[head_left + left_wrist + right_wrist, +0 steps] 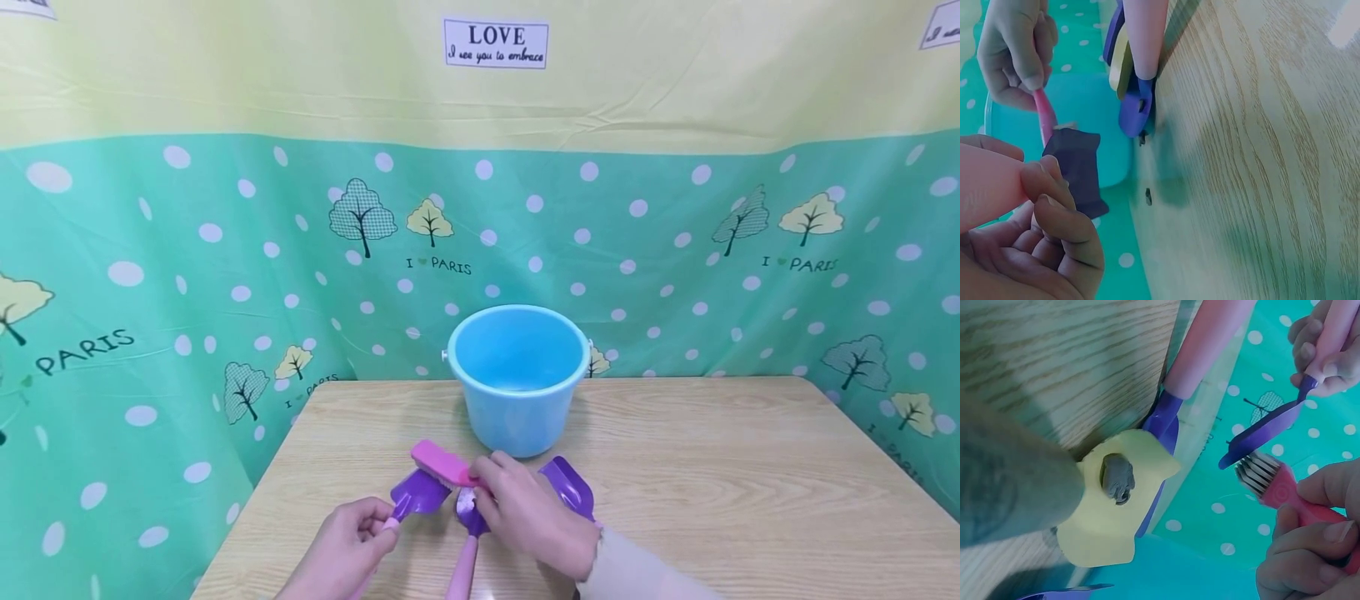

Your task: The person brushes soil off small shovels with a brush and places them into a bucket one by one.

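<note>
Left hand (345, 540) grips a purple toy shovel (422, 494); right hand (528, 510), a pink brush (441, 462). A blue bucket (517, 417) stands toward the table's (735, 475) far edge.

In the right hand (525, 510), a pink brush (438, 462) with black-and-white bristles (1256, 474); in the left hand (339, 543), a purple shovel (422, 493) with pale-pink handle (1337, 330). Beyond both hands, a light-blue bucket (517, 421) and pale-dotted green curtain (525, 221); beneath them, a wood-grained worktop (720, 467).
</note>
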Demonstrator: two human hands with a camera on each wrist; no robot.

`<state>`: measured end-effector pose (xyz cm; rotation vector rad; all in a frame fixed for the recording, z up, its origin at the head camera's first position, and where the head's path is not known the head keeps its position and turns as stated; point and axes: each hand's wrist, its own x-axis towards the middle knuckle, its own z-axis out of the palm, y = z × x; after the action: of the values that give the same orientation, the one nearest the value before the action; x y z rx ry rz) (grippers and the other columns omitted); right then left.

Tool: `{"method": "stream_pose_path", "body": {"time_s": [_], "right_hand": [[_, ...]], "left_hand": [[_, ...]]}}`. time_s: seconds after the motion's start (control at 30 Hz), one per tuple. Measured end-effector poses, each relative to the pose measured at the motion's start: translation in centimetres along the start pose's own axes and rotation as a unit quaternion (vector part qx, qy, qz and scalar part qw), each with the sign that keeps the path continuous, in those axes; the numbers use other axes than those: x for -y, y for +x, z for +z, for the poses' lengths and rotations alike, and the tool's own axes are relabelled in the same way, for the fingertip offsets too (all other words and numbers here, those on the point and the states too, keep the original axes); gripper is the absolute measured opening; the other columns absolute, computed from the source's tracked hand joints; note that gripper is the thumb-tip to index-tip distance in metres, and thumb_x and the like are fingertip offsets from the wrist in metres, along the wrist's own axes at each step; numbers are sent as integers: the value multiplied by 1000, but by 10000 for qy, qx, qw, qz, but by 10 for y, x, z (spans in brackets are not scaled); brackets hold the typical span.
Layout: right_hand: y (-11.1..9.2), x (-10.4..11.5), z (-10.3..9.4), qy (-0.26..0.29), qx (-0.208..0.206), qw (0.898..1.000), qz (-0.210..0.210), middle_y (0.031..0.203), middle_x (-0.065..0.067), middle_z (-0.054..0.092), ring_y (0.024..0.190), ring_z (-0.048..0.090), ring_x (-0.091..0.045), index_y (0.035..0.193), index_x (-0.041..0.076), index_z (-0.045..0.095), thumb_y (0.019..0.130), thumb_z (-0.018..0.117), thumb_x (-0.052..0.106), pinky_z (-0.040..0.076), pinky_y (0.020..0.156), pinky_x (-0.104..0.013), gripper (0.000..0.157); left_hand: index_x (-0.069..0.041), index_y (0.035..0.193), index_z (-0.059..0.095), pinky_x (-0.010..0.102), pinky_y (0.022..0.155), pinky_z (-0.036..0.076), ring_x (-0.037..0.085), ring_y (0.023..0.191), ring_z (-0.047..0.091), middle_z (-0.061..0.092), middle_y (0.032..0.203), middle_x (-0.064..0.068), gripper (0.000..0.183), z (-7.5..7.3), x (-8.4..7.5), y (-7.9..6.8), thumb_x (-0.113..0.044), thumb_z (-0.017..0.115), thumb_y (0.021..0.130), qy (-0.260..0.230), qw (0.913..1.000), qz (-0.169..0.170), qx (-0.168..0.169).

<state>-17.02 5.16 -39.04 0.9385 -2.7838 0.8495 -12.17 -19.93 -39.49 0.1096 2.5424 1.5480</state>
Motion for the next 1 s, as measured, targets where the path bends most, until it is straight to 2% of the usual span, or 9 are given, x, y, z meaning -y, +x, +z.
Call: {"method": "stream_pose_path", "body": {"time_s": [0.37, 0.53, 0.8, 1.0], "right_hand": [[2, -6, 1, -205, -122, 9997, 78, 85, 10, 49, 67, 46, -2, 109, 16, 62, 94, 57, 17, 43, 55, -17, 16], [4, -8, -3, -372, -147, 9991, 133, 85, 10, 52, 70, 48, -3, 107, 16, 64, 92, 59, 16, 44, 59, -20, 16], [2, -12, -7, -266, -265, 9990, 222, 83, 11, 52, 71, 48, -4, 106, 16, 64, 90, 61, 16, 43, 58, -21, 16], [0, -10, -11, -58, -216, 9990, 375, 82, 12, 50, 69, 47, -5, 108, 16, 64, 90, 61, 16, 42, 57, -20, 18]], "left_hand": [[2, 97, 63, 23, 48, 40, 10, 57, 46, 55, 75, 3, 18, 1, 3, 1, -11, 63, 85, -81, 10000, 17, -11], [2, 98, 63, 24, 51, 42, 11, 60, 48, 55, 77, 4, 19, 0, 2, 1, -13, 63, 86, -52, 10000, 37, -53], [3, 101, 62, 24, 52, 43, 11, 61, 48, 55, 78, 4, 22, 0, -2, 1, -13, 63, 87, -77, 9999, 69, -76], [4, 101, 61, 24, 50, 44, 11, 59, 49, 55, 77, 4, 22, 0, -1, 1, -14, 63, 87, -183, 9998, 26, 54]]}}
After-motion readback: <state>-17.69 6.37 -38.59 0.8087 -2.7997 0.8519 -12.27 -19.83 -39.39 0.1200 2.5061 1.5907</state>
